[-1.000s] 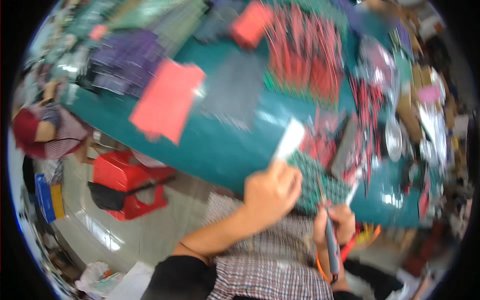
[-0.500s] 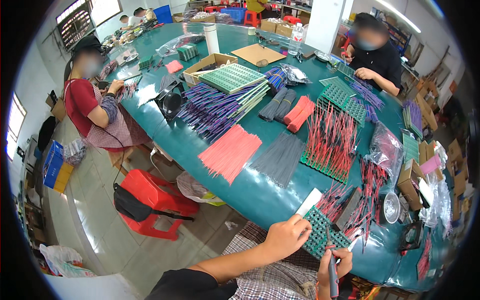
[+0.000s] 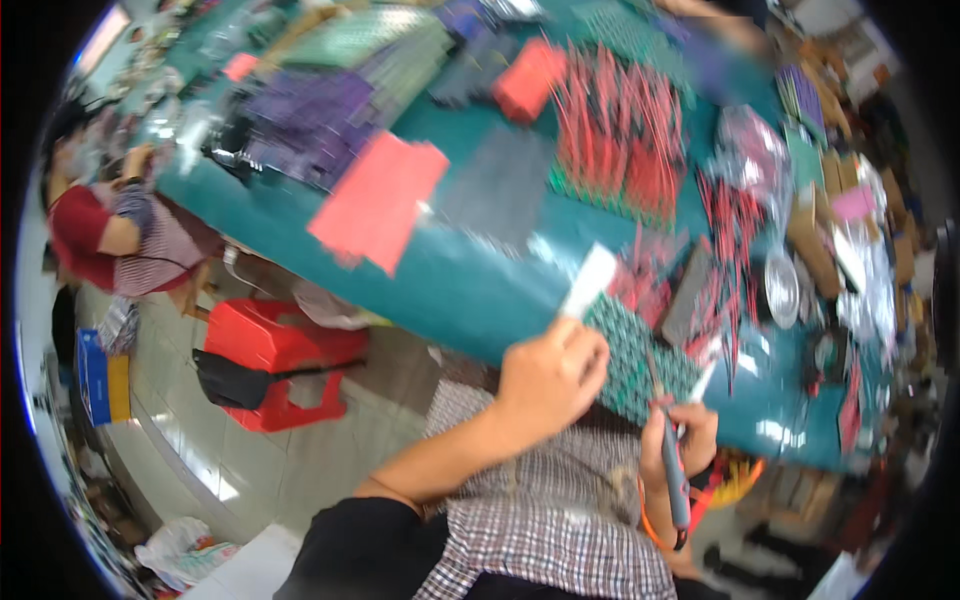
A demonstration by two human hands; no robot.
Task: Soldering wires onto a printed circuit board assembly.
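My right hand grips a soldering iron by its grey and red handle. The iron's metal tip points up onto a green circuit board panel with rows of dark holes or pads. At the panel's left edge, my left hand is closed, thumb and fingers pinched together; what lies in the pinch is hidden and blurred. A white strip sticks out beyond that hand, along the panel's left side. Loose red and black wires lie just past the panel, next to a dark bar.
Flat bundles of red wires and black wires lie on the green table. Behind are wired boards and purple wires. A metal bowl stands right. A red stool and a co-worker are left.
The view has tipped downward and blurred, so the table's things sit higher in the picture. Both hands stay at the panel, and the iron remains in my right hand.
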